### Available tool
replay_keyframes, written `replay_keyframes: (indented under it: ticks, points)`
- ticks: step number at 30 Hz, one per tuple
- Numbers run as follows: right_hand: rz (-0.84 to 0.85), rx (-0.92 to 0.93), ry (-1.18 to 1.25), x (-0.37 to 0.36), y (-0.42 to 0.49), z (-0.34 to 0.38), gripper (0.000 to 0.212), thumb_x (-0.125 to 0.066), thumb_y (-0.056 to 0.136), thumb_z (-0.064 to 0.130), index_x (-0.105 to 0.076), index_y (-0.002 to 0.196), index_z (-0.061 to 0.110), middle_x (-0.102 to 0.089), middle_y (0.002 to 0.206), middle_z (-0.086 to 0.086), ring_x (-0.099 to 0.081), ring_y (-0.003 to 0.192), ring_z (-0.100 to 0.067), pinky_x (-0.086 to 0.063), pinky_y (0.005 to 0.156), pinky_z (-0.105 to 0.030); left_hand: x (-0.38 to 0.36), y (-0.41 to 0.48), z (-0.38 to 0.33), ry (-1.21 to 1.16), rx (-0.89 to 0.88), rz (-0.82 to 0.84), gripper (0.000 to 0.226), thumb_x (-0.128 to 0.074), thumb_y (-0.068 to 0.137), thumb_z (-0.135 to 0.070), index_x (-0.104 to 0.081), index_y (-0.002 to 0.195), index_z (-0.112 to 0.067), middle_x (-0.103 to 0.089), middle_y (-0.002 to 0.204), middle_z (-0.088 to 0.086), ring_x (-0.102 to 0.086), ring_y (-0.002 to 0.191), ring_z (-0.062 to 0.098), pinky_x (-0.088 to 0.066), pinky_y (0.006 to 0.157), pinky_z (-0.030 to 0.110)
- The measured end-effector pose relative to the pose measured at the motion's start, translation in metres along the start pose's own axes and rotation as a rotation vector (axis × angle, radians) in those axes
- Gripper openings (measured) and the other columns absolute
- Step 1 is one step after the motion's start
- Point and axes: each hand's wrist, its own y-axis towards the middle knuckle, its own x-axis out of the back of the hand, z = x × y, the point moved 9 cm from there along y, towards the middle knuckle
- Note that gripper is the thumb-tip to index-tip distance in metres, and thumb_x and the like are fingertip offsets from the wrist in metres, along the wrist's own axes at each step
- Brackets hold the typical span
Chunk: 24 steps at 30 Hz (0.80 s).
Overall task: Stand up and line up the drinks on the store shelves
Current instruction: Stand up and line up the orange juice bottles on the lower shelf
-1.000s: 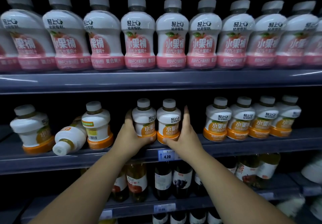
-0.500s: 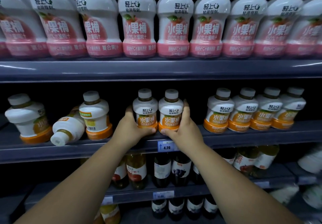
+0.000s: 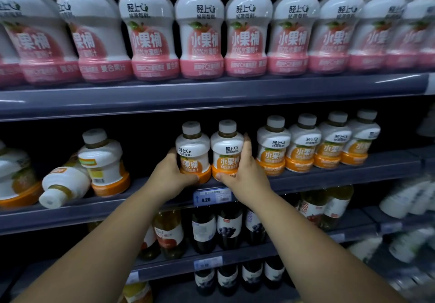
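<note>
On the middle shelf [image 3: 341, 180] two small orange-banded juice bottles stand upright side by side. My left hand [image 3: 170, 176] grips the left bottle [image 3: 192, 146] from its left side, thumb across the orange base. My right hand [image 3: 242, 173] grips the right bottle [image 3: 226, 147] from its right side, fingers up along it. To their right a row of several matching bottles [image 3: 306, 147] stands upright. To the left, one bottle [image 3: 62, 186] lies on its side, cap toward me, against an upright bottle [image 3: 103, 161] turned label-away.
The upper shelf [image 3: 211, 95] carries a full row of large pink-banded bottles [image 3: 200, 32]. A price tag [image 3: 211, 196] reading 4.20 sits on the middle shelf's edge. Dark glass bottles [image 3: 228, 227] fill the lower shelves. Another orange bottle [image 3: 14, 175] stands at far left.
The camera has moved closer and slightly down-left toward the shelf. Both hands keep their hold on the two bottles, which have shifted a little to the right toward the standing row.
</note>
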Motion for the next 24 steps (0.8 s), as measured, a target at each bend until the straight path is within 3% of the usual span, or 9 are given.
replay_keyframes:
  ticks: [5, 10, 14, 19, 24]
  points:
    - [0.020, 0.021, 0.048, 0.011, -0.010, -0.012, 0.111, -0.076, 0.086, 0.037, 0.008, 0.157, 0.032, -0.036, 0.156, 0.000, -0.041, 0.138, -0.020, -0.040, 0.108, -0.036, -0.007, -0.001, -0.005, 0.003, 0.006, -0.014, 0.071, -0.088, 0.068, -0.016, -0.049, 0.128, -0.014, -0.059, 0.110, -0.001, -0.057, 0.097, 0.015, -0.045, 0.085, 0.032]
    - [0.068, 0.112, 0.000, 0.017, -0.033, -0.016, 0.104, -0.072, 0.090, 0.038, 0.008, 0.156, 0.039, -0.013, 0.165, 0.013, -0.014, 0.147, -0.002, -0.023, 0.118, -0.030, -0.013, -0.001, -0.006, 0.015, 0.040, -0.026, 0.068, -0.086, 0.071, -0.019, -0.050, 0.129, -0.016, -0.064, 0.121, 0.006, -0.061, 0.107, 0.023, -0.048, 0.090, 0.036]
    - [0.035, 0.165, -0.112, 0.018, -0.052, -0.019, 0.099, -0.069, 0.091, 0.044, 0.006, 0.156, 0.042, -0.003, 0.166, 0.012, -0.004, 0.152, -0.008, -0.016, 0.123, -0.035, -0.026, -0.006, -0.013, 0.039, 0.022, 0.024, 0.069, -0.083, 0.078, -0.025, -0.047, 0.136, -0.018, -0.061, 0.130, 0.005, -0.059, 0.117, 0.024, -0.047, 0.097, 0.037]
    - [0.037, 0.111, -0.062, 0.023, -0.072, -0.026, 0.096, -0.068, 0.091, 0.046, 0.003, 0.155, 0.045, 0.000, 0.166, 0.016, -0.004, 0.152, -0.009, -0.016, 0.123, -0.036, -0.032, -0.012, -0.018, 0.174, 0.018, 0.069, 0.068, -0.074, 0.083, -0.043, -0.040, 0.140, -0.025, -0.060, 0.135, 0.002, -0.057, 0.120, 0.025, -0.047, 0.101, 0.044]
    - [0.078, 0.135, -0.029, 0.028, -0.080, -0.013, 0.089, -0.068, 0.091, 0.046, -0.010, 0.158, 0.040, -0.008, 0.163, 0.020, -0.013, 0.149, -0.006, -0.020, 0.118, -0.027, -0.011, -0.037, -0.026, 0.222, -0.106, -0.061, 0.075, -0.076, 0.079, -0.046, -0.038, 0.141, -0.032, -0.058, 0.136, -0.003, -0.056, 0.122, 0.021, -0.050, 0.099, 0.046]
